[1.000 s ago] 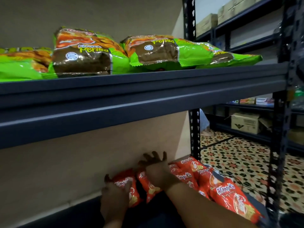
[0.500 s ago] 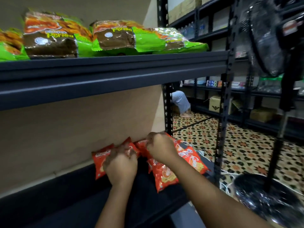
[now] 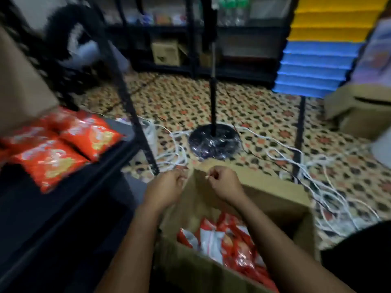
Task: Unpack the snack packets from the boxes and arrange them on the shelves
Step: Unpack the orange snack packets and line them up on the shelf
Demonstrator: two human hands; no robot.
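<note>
A: Head view, blurred by motion. Where were the hands?

B: Both hung over the open cardboard box [image 3: 273, 199], near its far flap. The left hand [image 3: 167, 187] sat at about 11 o'clock from the box's middle, fingers curled loosely inward. The right hand [image 3: 224, 182] was just beside it at 12 o'clock, fingers also curled. Neither hand visibly held a packet; whether the fingertips pinched the flap edge could not be told through the blur.

A: Task items?

B: Red snack packets in the box [image 3: 230, 244] lay heaped in its near half, at 6 o'clock below the hands. More red packets on the shelf [image 3: 69, 149] lay flat on the dark shelf board [image 3: 63, 208], at 9 o'clock from the hands, well apart from them.

A: Surroundings?

B: A black shelf upright [image 3: 135, 115] rose at 10 o'clock. A stand with a round dark base [image 3: 213, 142] stood on the patterned floor [image 3: 264, 115] at 12 o'clock, white cables [image 3: 317, 174] tangled round it. Stacked blue and yellow bins [image 3: 317, 60] at 2 o'clock; another carton [image 3: 359, 111] at 3 o'clock.
</note>
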